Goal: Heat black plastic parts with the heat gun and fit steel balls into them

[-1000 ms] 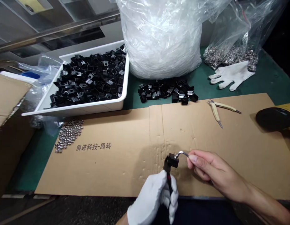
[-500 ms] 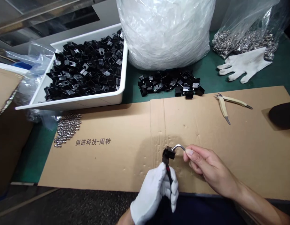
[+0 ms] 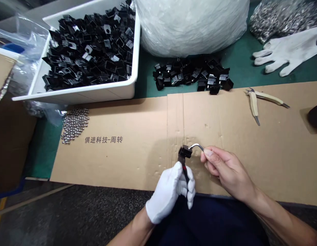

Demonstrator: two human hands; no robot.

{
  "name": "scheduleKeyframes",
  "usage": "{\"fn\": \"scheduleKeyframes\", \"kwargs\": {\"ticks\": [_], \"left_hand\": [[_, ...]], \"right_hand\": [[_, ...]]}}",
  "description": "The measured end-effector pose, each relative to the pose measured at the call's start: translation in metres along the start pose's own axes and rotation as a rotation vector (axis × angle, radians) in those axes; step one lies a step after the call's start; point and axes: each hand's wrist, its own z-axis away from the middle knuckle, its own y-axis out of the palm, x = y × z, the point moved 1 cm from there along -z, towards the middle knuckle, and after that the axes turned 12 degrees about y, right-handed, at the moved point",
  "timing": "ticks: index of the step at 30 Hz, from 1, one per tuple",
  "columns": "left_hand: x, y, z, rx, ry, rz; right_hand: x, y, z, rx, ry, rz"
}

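Observation:
My left hand [image 3: 170,193], in a white cotton glove, is shut around a slim black handle with a red mark. A black square plastic block [image 3: 185,151] sits on top of that handle. My bare right hand [image 3: 226,169] pinches the long arm of a bent silver hex key [image 3: 196,146] between thumb and fingers. The key's short end meets the block's side, and its tip is hidden. Both hands are above the cardboard sheet [image 3: 225,130], close together near its front edge.
A white tray [image 3: 96,92] holds a heap of black blocks, and more lie loose [image 3: 191,77] behind the cardboard. On the cardboard are pliers [image 3: 261,100] and steel pins [image 3: 75,124]. A large plastic bag [image 3: 191,24], a bag of metal parts [image 3: 284,17] and a white glove [image 3: 289,51] lie behind.
The whole view has shifted as my head tilted, so the tray and bag sit higher. My hands keep the same hold on the block and the hex key.

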Motion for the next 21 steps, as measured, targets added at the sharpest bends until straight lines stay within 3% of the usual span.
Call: {"fn": "scheduleKeyframes", "kwargs": {"ticks": [10, 21], "left_hand": [[0.014, 0.016, -0.005, -0.057, 0.075, 0.137], [0.010, 0.013, -0.001, -0.067, 0.113, -0.073]], "right_hand": [[-0.006, 0.030, -0.011, -0.091, -0.072, -0.176], [0.002, 0.029, -0.002, -0.015, -0.001, -0.275]]}}
